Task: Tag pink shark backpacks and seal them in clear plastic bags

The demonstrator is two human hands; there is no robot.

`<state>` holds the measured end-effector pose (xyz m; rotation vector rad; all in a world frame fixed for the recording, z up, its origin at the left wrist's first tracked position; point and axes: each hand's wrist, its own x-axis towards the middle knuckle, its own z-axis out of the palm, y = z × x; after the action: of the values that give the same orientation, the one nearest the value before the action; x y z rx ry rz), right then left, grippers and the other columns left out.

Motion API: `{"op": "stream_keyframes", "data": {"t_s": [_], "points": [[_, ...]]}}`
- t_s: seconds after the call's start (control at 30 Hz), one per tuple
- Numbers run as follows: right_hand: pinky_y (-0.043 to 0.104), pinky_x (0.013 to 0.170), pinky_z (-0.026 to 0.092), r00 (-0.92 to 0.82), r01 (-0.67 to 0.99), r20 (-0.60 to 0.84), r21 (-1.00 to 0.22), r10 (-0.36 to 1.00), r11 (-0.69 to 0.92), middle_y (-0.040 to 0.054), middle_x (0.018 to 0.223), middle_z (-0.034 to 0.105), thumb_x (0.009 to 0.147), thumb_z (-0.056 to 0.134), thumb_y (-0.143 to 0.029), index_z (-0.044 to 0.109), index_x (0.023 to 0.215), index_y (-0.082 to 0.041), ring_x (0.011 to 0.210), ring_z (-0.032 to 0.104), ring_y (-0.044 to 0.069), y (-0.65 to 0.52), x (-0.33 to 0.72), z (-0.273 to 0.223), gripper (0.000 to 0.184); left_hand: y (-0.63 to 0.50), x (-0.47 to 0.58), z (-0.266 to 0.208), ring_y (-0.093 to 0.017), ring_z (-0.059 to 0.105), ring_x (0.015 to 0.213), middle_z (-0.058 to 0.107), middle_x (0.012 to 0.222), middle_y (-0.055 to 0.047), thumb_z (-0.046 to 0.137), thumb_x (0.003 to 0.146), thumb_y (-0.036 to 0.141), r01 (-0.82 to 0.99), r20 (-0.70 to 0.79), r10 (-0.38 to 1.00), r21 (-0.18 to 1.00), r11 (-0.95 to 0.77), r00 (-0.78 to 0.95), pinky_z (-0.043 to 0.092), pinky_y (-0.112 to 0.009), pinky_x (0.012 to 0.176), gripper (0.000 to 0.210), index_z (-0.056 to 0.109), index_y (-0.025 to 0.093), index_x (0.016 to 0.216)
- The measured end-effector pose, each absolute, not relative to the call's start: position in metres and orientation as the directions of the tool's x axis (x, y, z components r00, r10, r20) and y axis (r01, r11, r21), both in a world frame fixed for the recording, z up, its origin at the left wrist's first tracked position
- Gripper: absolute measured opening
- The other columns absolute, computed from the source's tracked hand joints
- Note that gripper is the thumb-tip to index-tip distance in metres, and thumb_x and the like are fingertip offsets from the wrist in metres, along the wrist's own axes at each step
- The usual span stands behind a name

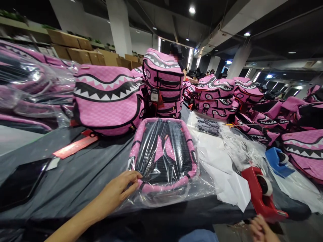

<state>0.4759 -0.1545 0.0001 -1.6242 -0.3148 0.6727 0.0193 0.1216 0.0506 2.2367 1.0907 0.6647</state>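
A pink and black backpack (168, 154) lies back side up on the table in front of me, inside a clear plastic bag (202, 185). At its near left corner, my left hand (123, 185) grips the plastic, the fingertips against the pack's pink edge. My right hand (259, 228) is low at the right, just below the front end of a red tape dispenser (259, 195). Its fingers are curled together and a little blurred; whatever they hold, if anything, cannot be made out. A roll of tape (264, 185) sits in the dispenser.
Behind stand a pink shark-mouth backpack (108, 101) and a tall stack of backpacks (164, 84). Bagged packs (32, 80) are piled left. A black tablet-like object (24, 181) and red tag (75, 146) lie left; white sheets (227, 178) and a blue dispenser (279, 163) lie right.
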Motion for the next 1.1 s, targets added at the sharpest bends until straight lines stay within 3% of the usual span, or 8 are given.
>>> {"op": "stream_keyframes", "data": {"t_s": [0.1, 0.17, 0.23, 0.37, 0.57, 0.77, 1.0, 1.1], "points": [[0.023, 0.042, 0.024, 0.396, -0.118, -0.236, -0.972, 0.887, -0.205, -0.0080, 0.057, 0.029, 0.070, 0.069, -0.081, 0.042, 0.068, -0.025, 0.047, 0.022, 0.010, -0.090, 0.398, 0.031, 0.062, 0.123, 0.019, 0.050, -0.022, 0.071, 0.092, 0.077, 0.098, -0.004, 0.045, 0.089, 0.056, 0.537, 0.169, 0.820, 0.680, -0.499, 0.548, 0.055, -0.031, 0.084, 0.038, 0.063, 0.026, 0.073], [0.024, 0.052, 0.030, 0.109, 0.123, -0.045, -0.991, 0.993, -0.059, -0.0063, 0.062, 0.036, 0.087, 0.064, -0.069, 0.049, 0.075, -0.023, 0.054, 0.030, 0.011, -0.043, 0.349, 0.063, 0.050, 0.123, 0.019, 0.051, -0.022, 0.070, 0.090, 0.076, 0.095, -0.004, 0.046, 0.089, 0.052, 0.545, 0.143, 0.821, 0.684, -0.486, 0.553, 0.055, -0.032, 0.084, 0.034, 0.065, 0.026, 0.079], [0.025, 0.060, 0.034, -0.262, 0.355, 0.066, -0.921, 0.963, 0.159, -0.0039, 0.069, 0.046, 0.092, 0.064, -0.060, 0.054, 0.077, -0.021, 0.062, 0.039, 0.012, 0.006, 0.306, 0.094, 0.042, 0.124, 0.019, 0.052, -0.022, 0.069, 0.089, 0.075, 0.094, -0.004, 0.047, 0.089, 0.049, 0.547, 0.131, 0.823, 0.688, -0.477, 0.553, 0.054, -0.032, 0.084, 0.031, 0.066, 0.026, 0.082], [0.023, 0.064, 0.030, -0.678, 0.620, -0.096, -0.607, 0.729, 0.496, -0.0055, 0.074, 0.053, 0.096, 0.067, -0.034, 0.059, 0.083, -0.022, 0.070, 0.047, 0.011, 0.099, 0.245, 0.120, 0.019, 0.122, 0.020, 0.052, -0.021, 0.068, 0.088, 0.073, 0.092, -0.004, 0.046, 0.091, 0.048, 0.529, 0.114, 0.812, 0.706, -0.471, 0.572, 0.053, -0.032, 0.083, 0.031, 0.065, 0.026, 0.082], [0.021, 0.060, 0.033, -0.516, 0.810, -0.395, -0.514, 0.760, 0.283, -0.0109, 0.066, 0.051, 0.076, 0.089, -0.028, 0.056, 0.093, -0.022, 0.064, 0.051, 0.011, 0.155, 0.238, 0.105, 0.038, 0.117, 0.023, 0.049, -0.022, 0.066, 0.089, 0.071, 0.094, -0.005, 0.044, 0.094, 0.045, 0.492, 0.135, 0.827, 0.747, -0.447, 0.546, 0.051, -0.035, 0.084, 0.029, 0.062, 0.025, 0.083], [0.022, 0.065, 0.036, -0.454, 0.792, -0.028, -0.471, 0.890, 0.389, -0.0043, 0.082, 0.062, 0.085, 0.081, -0.027, 0.059, 0.086, -0.020, 0.075, 0.055, 0.012, 0.117, 0.248, 0.102, 0.024, 0.117, 0.021, 0.046, -0.021, 0.066, 0.087, 0.071, 0.093, -0.004, 0.044, 0.096, 0.045, 0.457, 0.166, 0.816, 0.758, -0.465, 0.554, 0.052, -0.033, 0.082, 0.029, 0.062, 0.026, 0.084], [0.029, 0.067, 0.044, -0.504, 0.860, -0.251, -0.237, 0.826, 0.452, 0.0011, 0.086, 0.073, 0.074, 0.081, -0.059, 0.067, 0.096, -0.023, 0.081, 0.069, 0.025, 0.117, 0.200, 0.066, 0.044, 0.116, 0.023, 0.038, -0.023, 0.063, 0.086, 0.070, 0.088, -0.005, 0.044, 0.093, 0.046, 0.535, 0.060, 0.847, 0.751, -0.386, 0.527, 0.051, -0.037, 0.082, 0.031, 0.061, 0.025, 0.079], [0.027, 0.065, 0.044, -0.511, 0.833, -0.176, -0.345, 0.842, 0.433, -0.0012, 0.077, 0.070, 0.074, 0.080, -0.060, 0.066, 0.090, -0.023, 0.073, 0.066, 0.022, 0.126, 0.205, 0.071, 0.043, 0.127, 0.018, 0.045, -0.025, 0.064, 0.089, 0.071, 0.090, -0.004, 0.053, 0.086, 0.049, 0.536, 0.037, 0.856, 0.765, -0.356, 0.515, 0.050, -0.038, 0.088, 0.027, 0.064, 0.024, 0.082]]}}
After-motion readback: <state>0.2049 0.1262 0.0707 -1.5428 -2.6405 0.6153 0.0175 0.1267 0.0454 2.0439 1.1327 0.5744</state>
